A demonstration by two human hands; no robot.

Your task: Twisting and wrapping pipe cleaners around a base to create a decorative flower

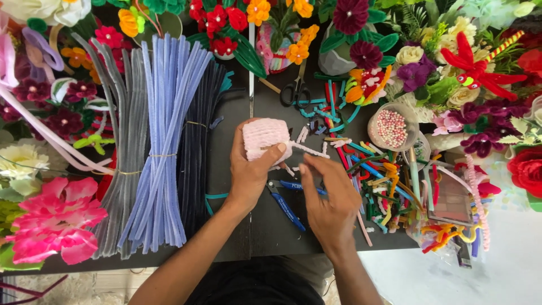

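1. Right hand (330,203): nearest the wearer, over the dark table (271,237). Fingers curled loosely, fingertips pinching at a pale pink stem end; grip appears closed on that thin strand, though the contact point is small and partly hidden.

2. Left hand (251,169): just beside the right. Grip clenched around the pink wound roll (264,138), thumb pressed on its front face, holding it raised above the table.

3. Pink wound roll: a fuzzy pale pink coil of chenille stem, with loose pink ends (307,148) trailing to the right toward the right hand.

4. Blue-handled pliers (288,203): lying flat on the table beneath and between the hands, untouched.

5. Judgement of step: winding or tucking a stem end into the roll looks in hand; the next move calls for a steady hold of the roll while the free end is drawn tight.

6. Loose cut stems (384,186): mixed colours, heaped to the right.

7. Bundled stems, left: grey bundle (127,164), light blue bundle (164,147), dark bundle (197,152), lying side by side.

8. Clear cup of pink beads (391,127): right of the roll.

9. Black scissors (296,90): further back.

10. Finished stem flowers (361,51): along the far edge and both sides.
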